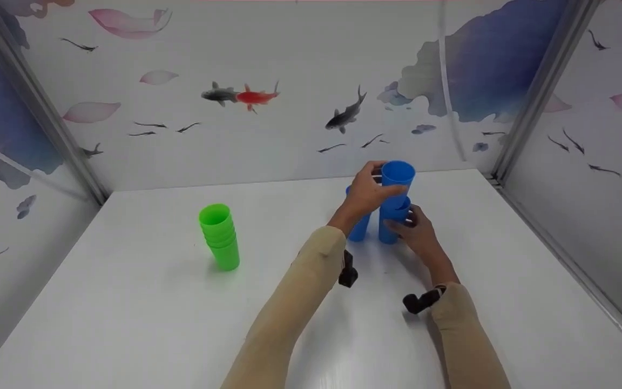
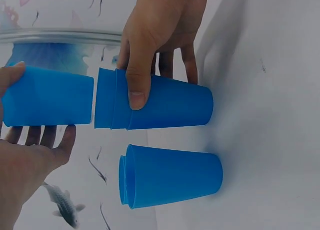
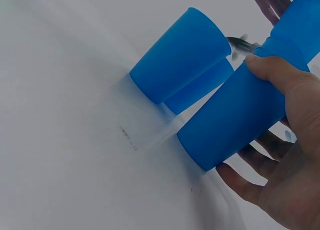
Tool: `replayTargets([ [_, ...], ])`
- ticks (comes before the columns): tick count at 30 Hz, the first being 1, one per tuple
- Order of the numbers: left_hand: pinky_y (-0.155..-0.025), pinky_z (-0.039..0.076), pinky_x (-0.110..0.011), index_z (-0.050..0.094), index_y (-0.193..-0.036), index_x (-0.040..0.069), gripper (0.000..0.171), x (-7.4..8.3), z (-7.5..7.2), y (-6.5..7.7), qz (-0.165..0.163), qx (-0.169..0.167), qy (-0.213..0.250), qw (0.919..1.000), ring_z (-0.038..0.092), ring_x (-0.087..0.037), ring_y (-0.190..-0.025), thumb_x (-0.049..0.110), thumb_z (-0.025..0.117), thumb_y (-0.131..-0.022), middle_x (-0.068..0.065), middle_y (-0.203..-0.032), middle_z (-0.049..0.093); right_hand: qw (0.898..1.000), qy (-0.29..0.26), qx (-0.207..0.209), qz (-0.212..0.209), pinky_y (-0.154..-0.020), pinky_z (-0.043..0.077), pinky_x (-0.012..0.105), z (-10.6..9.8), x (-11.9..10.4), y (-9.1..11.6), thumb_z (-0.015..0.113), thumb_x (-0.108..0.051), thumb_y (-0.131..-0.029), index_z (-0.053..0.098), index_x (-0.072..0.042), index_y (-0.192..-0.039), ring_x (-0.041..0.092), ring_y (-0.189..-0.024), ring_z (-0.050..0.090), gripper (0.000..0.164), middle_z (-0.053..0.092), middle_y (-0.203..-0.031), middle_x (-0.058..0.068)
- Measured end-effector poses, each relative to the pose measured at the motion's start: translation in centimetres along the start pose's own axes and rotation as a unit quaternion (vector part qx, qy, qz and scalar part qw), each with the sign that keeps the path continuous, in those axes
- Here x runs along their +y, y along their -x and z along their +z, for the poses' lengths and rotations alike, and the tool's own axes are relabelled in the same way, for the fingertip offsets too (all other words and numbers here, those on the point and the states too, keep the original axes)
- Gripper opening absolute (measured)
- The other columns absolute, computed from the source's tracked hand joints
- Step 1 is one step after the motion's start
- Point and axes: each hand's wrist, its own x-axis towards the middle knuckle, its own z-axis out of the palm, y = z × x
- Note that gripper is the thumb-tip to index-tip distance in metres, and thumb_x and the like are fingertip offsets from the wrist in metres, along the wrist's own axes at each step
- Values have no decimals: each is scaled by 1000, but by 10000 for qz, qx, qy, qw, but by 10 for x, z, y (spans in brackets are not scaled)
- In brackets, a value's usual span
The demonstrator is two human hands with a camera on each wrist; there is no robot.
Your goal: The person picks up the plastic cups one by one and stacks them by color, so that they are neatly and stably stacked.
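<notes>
My left hand [image 1: 365,192] grips a blue plastic cup [image 1: 397,175], holding it upright over a short stack of blue cups [image 2: 170,104]. A narrow gap shows between cup and stack in the left wrist view. My right hand [image 1: 419,232] holds that stack around its side, thumb on the near face and fingers on the far side. Left of the stack stand two more blue cups [image 3: 182,54], one behind the other, partly hidden by my left hand and wrist in the head view. Neither hand touches them.
A stack of several green cups [image 1: 222,237] stands on the white table [image 1: 143,313], left of my arms. Behind the table rises a white wall [image 1: 268,146] printed with fish and petals, and side panels with metal posts flank it. A small black camera sits on each wrist.
</notes>
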Motion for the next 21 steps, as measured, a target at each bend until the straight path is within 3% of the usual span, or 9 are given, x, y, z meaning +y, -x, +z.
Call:
replayTargets([
  [9, -111, 47, -46, 44, -146, 16, 73, -3, 1, -4, -161, 226, 102, 9996, 52, -25, -137, 38, 79, -86, -7, -149, 52, 10000, 40, 47, 64, -119, 35, 54, -1, -1, -1, 69, -63, -84, 12, -15, -161, 39, -150, 31, 107, 26, -164, 18],
  [21, -113, 46, -44, 41, -149, 16, 70, -11, 9, -3, 5, 83, 311, 9995, 50, -25, -140, 30, 77, -90, -9, -151, 50, 9999, 84, 61, -39, -120, 33, 54, -1, 1, 0, 69, -64, -84, 13, -13, -160, 39, -151, 31, 107, 26, -164, 19],
])
